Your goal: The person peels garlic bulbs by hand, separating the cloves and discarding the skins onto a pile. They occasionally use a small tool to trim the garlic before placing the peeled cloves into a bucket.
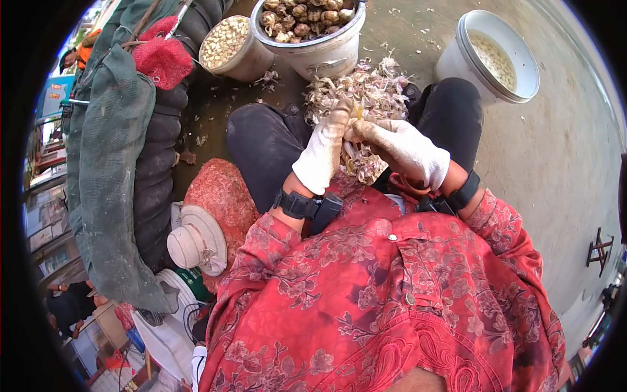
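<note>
My left hand [328, 140], in a soiled white glove, has its fingertips pinched together with those of my right hand [403, 145], gloved the same way. Between the fingertips shows a small yellowish piece that looks like a garlic clove [357, 112]; the fingers cover most of it. Below them a heap of garlic skins [375, 88] lies on the ground between my knees. Just beyond it stands a white bucket [323, 60] full of unpeeled garlic bulbs [300, 18].
A bucket of peeled cloves [251, 64] stands at the far left. On the right, a white bucket [452, 62] holds cloves in liquid. To my left, a person sits close, with a green sleeve [108, 163] and a red cloth [162, 62]. A small stool [599, 248] stands far right.
</note>
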A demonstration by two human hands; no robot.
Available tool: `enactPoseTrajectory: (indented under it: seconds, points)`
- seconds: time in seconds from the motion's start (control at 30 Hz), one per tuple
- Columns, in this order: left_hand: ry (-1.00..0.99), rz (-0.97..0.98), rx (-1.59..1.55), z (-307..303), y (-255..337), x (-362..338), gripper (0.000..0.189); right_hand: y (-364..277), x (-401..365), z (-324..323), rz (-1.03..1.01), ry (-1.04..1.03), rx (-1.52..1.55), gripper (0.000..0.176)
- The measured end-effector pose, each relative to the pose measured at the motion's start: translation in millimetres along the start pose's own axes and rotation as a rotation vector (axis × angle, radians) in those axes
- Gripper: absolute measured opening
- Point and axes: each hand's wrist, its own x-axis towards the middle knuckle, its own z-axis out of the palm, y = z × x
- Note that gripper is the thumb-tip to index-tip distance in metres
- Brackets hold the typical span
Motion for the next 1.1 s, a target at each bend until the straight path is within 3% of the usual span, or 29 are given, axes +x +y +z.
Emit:
enactPoseTrajectory:
  seconds: [0.1,0.23,0.37,0.43,0.5,0.57,0.63,0.83,0.9,0.93,0.97,1.1]
  points:
    - [0.105,0.010,0.148,15,5,-5,0.043,9,7,-2,-0.011,0.015,0.032,0.034]
    - [0.138,-0.111,0.046,14,8,-4,0.041,14,12,-2,-0.053,0.047,-0.045,0.036]
    - [0.217,-0.187,0.073,10,3,1,0.039,16,13,6,-0.229,0.175,-0.274,0.039]
    - [0.142,-0.128,-0.148,7,-5,4,0.038,10,6,8,-0.258,0.200,-0.359,0.039]
    - [0.165,-0.096,-0.170,9,-7,2,0.039,4,1,8,-0.195,0.132,-0.666,0.035]
    - [0.186,-0.065,-0.191,9,-5,2,0.039,5,-1,7,-0.195,0.110,-0.677,0.034]
    - [0.062,-0.150,-0.219,2,-3,3,0.041,7,-4,7,-0.354,0.031,-1.114,0.036]
    - [0.089,-0.085,-0.125,1,8,2,0.045,8,-4,11,-0.193,0.011,-0.953,0.038]
    - [0.103,-0.235,-0.149,0,15,-1,0.046,12,-3,7,-0.195,0.043,-0.746,0.039]
    - [0.162,-0.169,-0.266,8,15,-2,0.041,17,5,2,-0.322,0.068,-0.759,0.040]
    - [0.163,-0.170,-0.267,4,11,1,0.041,20,5,0,-0.240,0.071,-0.492,0.039]
    - [0.194,-0.186,-0.425,-13,2,6,0.027,18,9,-7,-0.170,0.166,-0.379,0.041]
